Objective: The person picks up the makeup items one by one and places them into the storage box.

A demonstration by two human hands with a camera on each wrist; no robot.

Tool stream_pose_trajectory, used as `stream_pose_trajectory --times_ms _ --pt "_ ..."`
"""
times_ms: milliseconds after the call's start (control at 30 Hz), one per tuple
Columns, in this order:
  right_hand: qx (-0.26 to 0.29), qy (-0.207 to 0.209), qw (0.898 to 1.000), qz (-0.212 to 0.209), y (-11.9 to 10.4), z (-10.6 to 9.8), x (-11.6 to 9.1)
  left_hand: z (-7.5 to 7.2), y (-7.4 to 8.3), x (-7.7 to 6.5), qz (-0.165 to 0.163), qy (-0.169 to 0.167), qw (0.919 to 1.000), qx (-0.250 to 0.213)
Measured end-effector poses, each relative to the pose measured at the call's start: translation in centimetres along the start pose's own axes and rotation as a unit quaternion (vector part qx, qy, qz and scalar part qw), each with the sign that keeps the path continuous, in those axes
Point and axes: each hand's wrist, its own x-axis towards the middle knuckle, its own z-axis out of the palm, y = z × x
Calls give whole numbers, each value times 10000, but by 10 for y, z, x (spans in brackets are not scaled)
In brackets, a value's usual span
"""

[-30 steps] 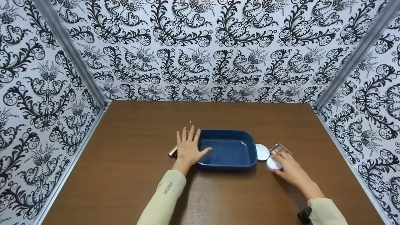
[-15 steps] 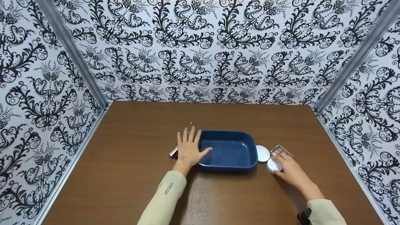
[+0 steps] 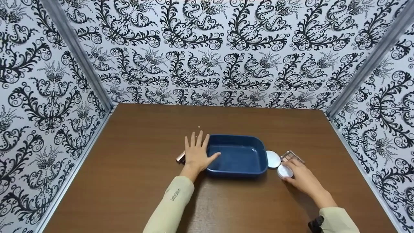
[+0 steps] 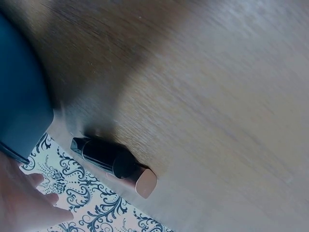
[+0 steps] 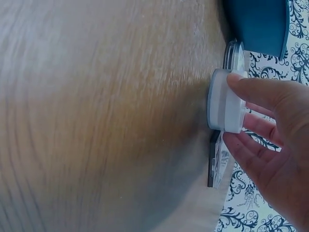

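Observation:
My left hand (image 3: 196, 158), fingers spread straight, is at the left end of a deep blue rectangular dish (image 3: 237, 175); whether it touches the rim is hard to tell. Beside that hand, partly hidden by it, lie a black tube (image 4: 108, 157) and a rose-gold one (image 4: 146, 182), both like lipsticks. On the right, my right hand (image 3: 303, 180) grips a small round white jar (image 5: 226, 104) by its sides, thumb opposite fingers. A flat round white-topped case (image 3: 273, 159) is between dish and jar. Behind the hand lies a clear-lidded makeup palette (image 3: 296, 156).
Everything is on a brown wooden table (image 3: 136, 181). Patterned black-and-white walls (image 3: 207, 64) close off its back and both sides. A tiny pale speck (image 3: 199, 127) shows behind the left fingertips.

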Motion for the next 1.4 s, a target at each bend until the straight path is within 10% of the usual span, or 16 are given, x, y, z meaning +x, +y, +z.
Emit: stream_pose_trajectory --times_ms 1400 --pt "86 51 9986 -524 -15 -55 41 5 -1 3 78 77 9996 -246"
